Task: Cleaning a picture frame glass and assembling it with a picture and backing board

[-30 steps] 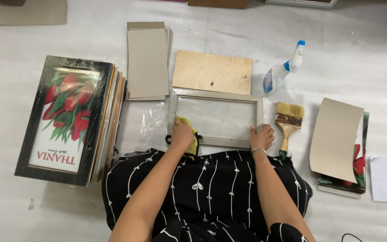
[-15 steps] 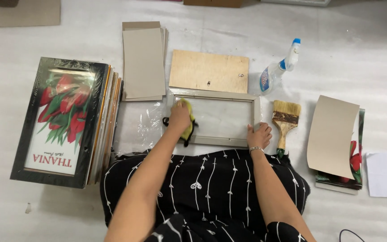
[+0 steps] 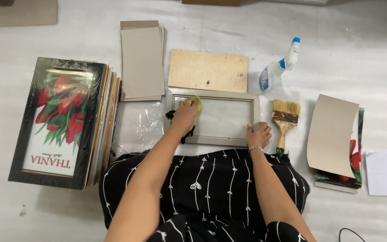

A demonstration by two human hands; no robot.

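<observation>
Frame (image 3: 213,118), pale grey with a glass pane, lies flat on the white floor covering just in front of my lap, near the middle of the floor. My left hand (image 3: 183,115) presses a yellow cloth (image 3: 195,107) onto the pane at the frame's far left corner, its grip closed on the cloth. My right hand (image 3: 258,134) rests on the frame's near right corner, fingers flat and spread, holding nothing.

Just beyond the frame lies a plywood backing board (image 3: 208,71), and left of that a stack of grey cardboard sheets (image 3: 142,60). A spray bottle (image 3: 278,67) lies tilted beside the board's right end. A wide paintbrush (image 3: 285,121) lies just right of the frame. Towards the left edge sits a pile of framed tulip pictures (image 3: 59,121). Towards the right edge, a curled cardboard sheet (image 3: 332,134) covers another tulip print.
</observation>
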